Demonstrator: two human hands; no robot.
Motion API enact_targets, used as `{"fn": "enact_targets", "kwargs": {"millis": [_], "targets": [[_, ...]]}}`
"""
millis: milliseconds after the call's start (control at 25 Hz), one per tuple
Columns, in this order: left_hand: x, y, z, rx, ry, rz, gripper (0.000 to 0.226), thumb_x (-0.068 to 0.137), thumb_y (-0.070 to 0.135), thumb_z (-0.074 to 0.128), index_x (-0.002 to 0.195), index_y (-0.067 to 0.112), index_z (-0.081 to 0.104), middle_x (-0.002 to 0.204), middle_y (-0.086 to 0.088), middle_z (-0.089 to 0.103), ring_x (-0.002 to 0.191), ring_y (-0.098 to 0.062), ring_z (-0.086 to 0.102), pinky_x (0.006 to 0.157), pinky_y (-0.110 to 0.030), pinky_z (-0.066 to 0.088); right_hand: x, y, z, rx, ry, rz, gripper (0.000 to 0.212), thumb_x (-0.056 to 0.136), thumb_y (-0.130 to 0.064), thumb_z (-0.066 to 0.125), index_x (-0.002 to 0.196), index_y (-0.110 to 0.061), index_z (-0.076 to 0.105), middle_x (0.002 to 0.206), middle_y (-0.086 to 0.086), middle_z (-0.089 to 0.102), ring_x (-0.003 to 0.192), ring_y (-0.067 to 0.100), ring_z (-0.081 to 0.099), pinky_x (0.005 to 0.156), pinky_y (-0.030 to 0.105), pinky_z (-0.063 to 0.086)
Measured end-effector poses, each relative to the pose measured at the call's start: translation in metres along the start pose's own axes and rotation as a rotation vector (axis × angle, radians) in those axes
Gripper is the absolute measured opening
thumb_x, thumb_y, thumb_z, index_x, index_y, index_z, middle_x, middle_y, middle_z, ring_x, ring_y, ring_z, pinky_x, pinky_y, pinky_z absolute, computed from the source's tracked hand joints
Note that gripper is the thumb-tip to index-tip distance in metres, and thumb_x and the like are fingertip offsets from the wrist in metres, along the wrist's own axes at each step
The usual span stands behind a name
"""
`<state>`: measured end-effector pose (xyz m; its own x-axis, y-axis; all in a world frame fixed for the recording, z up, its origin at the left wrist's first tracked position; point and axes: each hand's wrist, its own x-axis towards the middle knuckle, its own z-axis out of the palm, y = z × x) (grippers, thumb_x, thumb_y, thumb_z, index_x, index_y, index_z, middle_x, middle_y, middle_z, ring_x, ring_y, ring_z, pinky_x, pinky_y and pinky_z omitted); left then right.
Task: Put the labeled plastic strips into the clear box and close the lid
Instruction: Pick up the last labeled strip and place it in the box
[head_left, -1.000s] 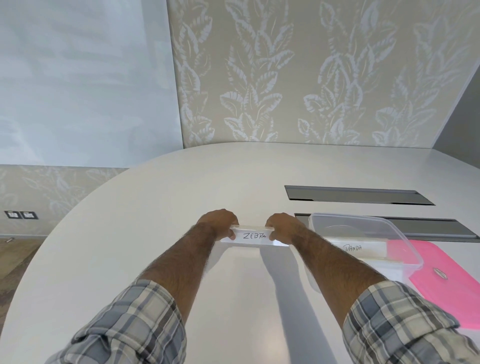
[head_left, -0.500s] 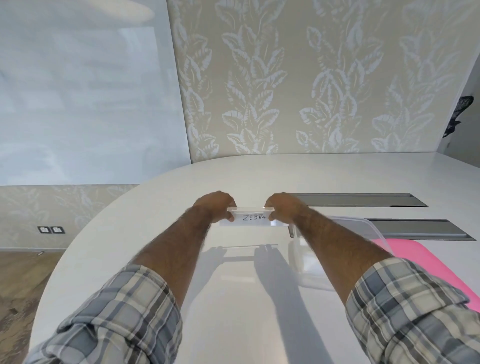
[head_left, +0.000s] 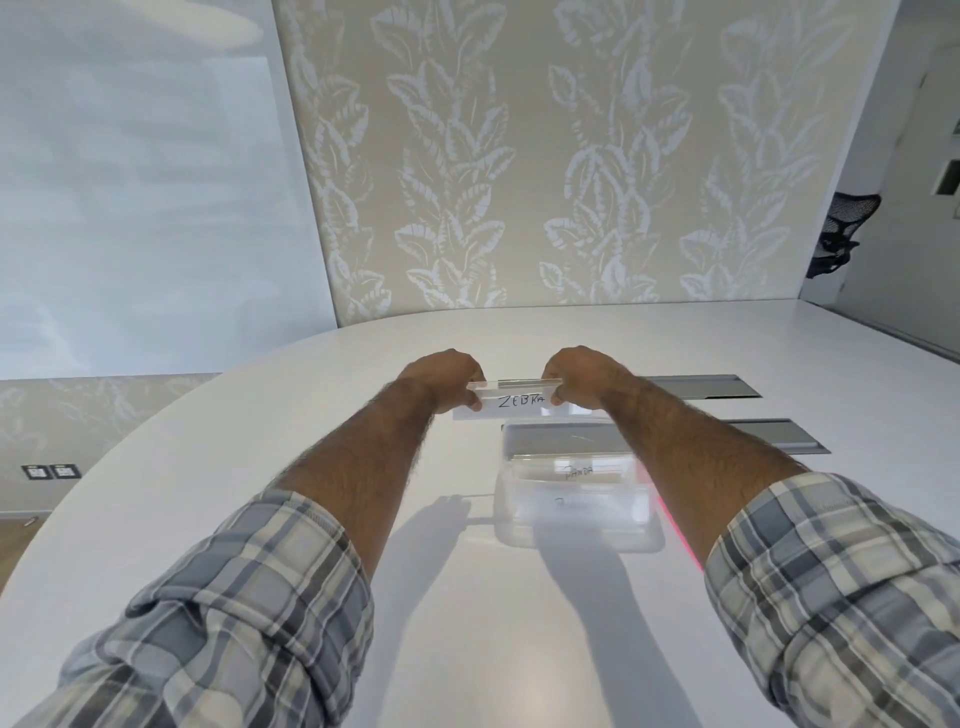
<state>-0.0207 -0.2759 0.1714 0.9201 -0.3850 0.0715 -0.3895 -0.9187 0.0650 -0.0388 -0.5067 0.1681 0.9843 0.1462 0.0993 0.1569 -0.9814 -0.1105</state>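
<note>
A clear plastic strip labeled ZEBRA (head_left: 519, 401) is held level in the air, my left hand (head_left: 441, 382) pinching its left end and my right hand (head_left: 582, 376) pinching its right end. Just nearer than the strip, the clear box (head_left: 574, 525) stands open on the white table. Inside it lies another strip labeled PANDA (head_left: 579, 472), with at least one more faintly visible below it. My right forearm crosses over the box's right side. The pink lid (head_left: 675, 535) shows only as a thin sliver beside that forearm.
Two grey recessed cable hatches (head_left: 701, 387) (head_left: 779, 435) lie in the white table (head_left: 260, 467) behind and right of the box. A patterned wall rises beyond the table's far edge. A black office chair (head_left: 839, 234) stands at the far right.
Both hands have carried the ZEBRA strip to the right and up, from left of the box to a spot just beyond its far edge. The camera view has tilted up.
</note>
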Motion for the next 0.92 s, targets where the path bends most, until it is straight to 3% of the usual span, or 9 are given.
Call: {"fn": "enact_targets", "kwargs": {"millis": [360, 640, 920], "targets": [[0.029, 0.076, 0.034, -0.027, -0.035, 0.015, 0.051, 0.086, 0.031, 0.075, 0.134, 0.024, 0.06, 0.132, -0.001, 0.061, 0.12, -0.025, 0.058, 0.088, -0.039, 0.047, -0.027, 0.076, 0.008, -0.037, -0.041, 0.056, 0.044, 0.081, -0.021, 0.076, 0.123, -0.018, 0.063, 0.127, 0.002, 0.063, 0.115, 0.024, 0.059, 0.094, 0.037, 0.049], [0.043, 0.094, 0.063, -0.011, -0.094, -0.008, 0.043, 0.086, 0.024, 0.075, 0.126, 0.02, 0.062, 0.128, -0.004, 0.062, 0.115, -0.027, 0.06, 0.079, -0.034, 0.043, -0.019, 0.098, 0.035, -0.054, -0.096, 0.031, 0.044, 0.082, -0.02, 0.075, 0.123, -0.017, 0.063, 0.128, 0.003, 0.063, 0.119, 0.024, 0.057, 0.096, 0.036, 0.048], [0.05, 0.092, 0.075, 0.062, -0.153, -0.048, 0.046, 0.087, 0.02, 0.073, 0.131, 0.018, 0.058, 0.133, -0.005, 0.059, 0.117, -0.029, 0.06, 0.081, -0.035, 0.042, -0.002, 0.1, 0.057, -0.043, -0.107, 0.009, 0.041, 0.081, -0.021, 0.075, 0.121, -0.018, 0.063, 0.125, 0.003, 0.063, 0.114, 0.024, 0.059, 0.09, 0.033, 0.048]]}}
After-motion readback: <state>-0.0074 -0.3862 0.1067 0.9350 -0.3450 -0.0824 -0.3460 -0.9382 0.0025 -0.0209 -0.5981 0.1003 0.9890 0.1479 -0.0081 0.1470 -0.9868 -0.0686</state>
